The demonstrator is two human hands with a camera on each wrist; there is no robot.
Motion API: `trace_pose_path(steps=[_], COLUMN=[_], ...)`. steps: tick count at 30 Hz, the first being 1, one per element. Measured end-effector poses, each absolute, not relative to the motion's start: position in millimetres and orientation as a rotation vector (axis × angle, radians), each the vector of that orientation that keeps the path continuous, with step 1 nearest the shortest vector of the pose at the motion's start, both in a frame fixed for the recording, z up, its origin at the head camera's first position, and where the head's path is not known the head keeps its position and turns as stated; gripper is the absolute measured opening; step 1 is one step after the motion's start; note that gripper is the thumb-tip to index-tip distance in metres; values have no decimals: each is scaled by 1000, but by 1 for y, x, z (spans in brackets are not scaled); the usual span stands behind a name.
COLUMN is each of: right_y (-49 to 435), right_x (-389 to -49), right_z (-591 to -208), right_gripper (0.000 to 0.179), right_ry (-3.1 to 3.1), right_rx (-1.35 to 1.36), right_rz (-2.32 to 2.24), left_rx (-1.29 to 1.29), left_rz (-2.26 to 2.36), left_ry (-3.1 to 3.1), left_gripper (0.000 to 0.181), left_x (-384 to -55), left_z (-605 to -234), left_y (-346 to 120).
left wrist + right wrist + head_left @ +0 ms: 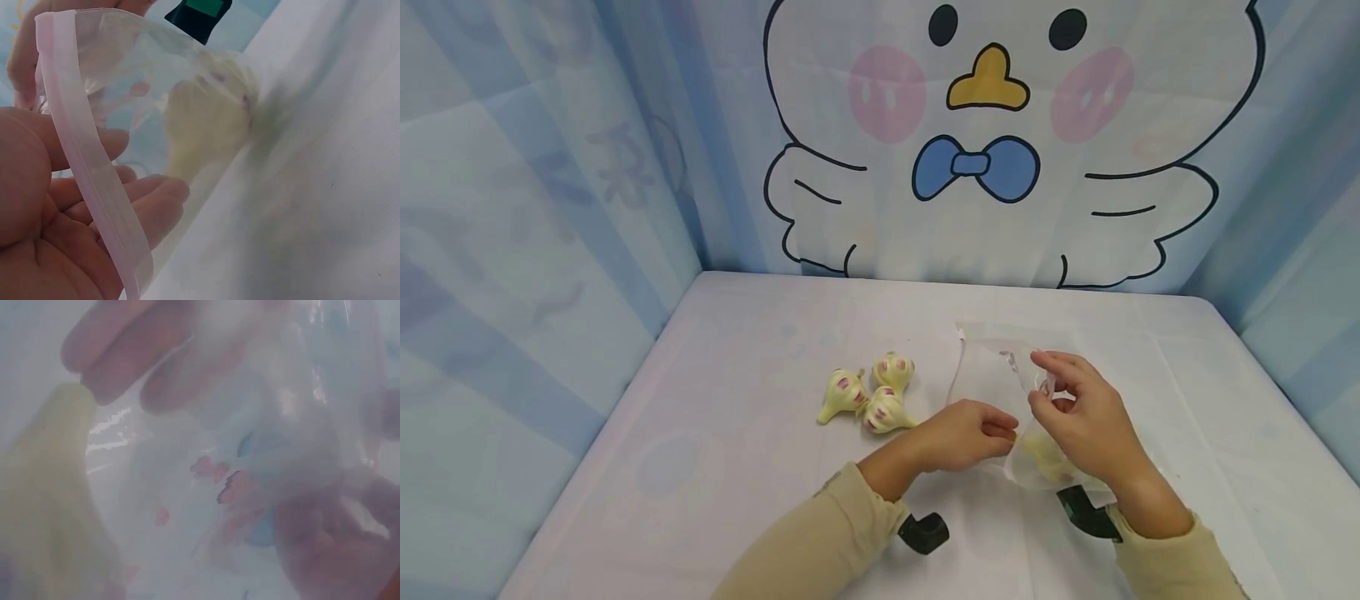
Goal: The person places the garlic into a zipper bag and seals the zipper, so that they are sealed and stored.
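A clear plastic bag (988, 375) with a pale pink-and-white strip (69, 119) along its mouth is held up over the table's right half. My right hand (1093, 425) pinches the edge of its mouth between thumb and fingers. Reaching in at the mouth is my left hand (962, 437), its fingers (159, 209) loosely extended and seen through the plastic in the left wrist view. Just beyond those fingertips, inside the bag, lies a pale garlic bulb (206, 115) with purple marks. To the left of my left hand sit three more garlic bulbs (886, 410), grouped close together.
A white cloth covers the table (730, 483). Patterned blue-and-white curtains (527, 208) stand along the left, back and right sides, the back one printed with a cartoon bird. Black wrist-camera mounts (925, 533) stick out at both cuffs.
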State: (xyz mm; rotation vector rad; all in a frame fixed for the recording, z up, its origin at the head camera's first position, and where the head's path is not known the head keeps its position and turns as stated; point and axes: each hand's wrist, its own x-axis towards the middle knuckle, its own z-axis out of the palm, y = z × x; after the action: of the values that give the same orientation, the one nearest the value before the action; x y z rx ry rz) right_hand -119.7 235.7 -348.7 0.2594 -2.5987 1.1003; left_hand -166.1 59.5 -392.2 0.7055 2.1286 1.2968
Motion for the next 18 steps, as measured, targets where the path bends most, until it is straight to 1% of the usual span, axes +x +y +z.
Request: trace_pose_path(steps=[7,12,18], right_y=[239,241,241], right_x=[-120,-120,-120], right_z=[-349,-349,-349], right_gripper=[42,42,43], right_ry=[-2592,-2600,-2606], right_rx=[258,252,248], right_rz=[1084,1080,1088], left_rx=[675,705,679], left_rz=[1272,1298,1328], left_ry=[2176,2189,2191], left_gripper=[39,41,42], left_x=[-166,-166,-166], left_z=[-390,-384,-380], left_y=[54,44,30])
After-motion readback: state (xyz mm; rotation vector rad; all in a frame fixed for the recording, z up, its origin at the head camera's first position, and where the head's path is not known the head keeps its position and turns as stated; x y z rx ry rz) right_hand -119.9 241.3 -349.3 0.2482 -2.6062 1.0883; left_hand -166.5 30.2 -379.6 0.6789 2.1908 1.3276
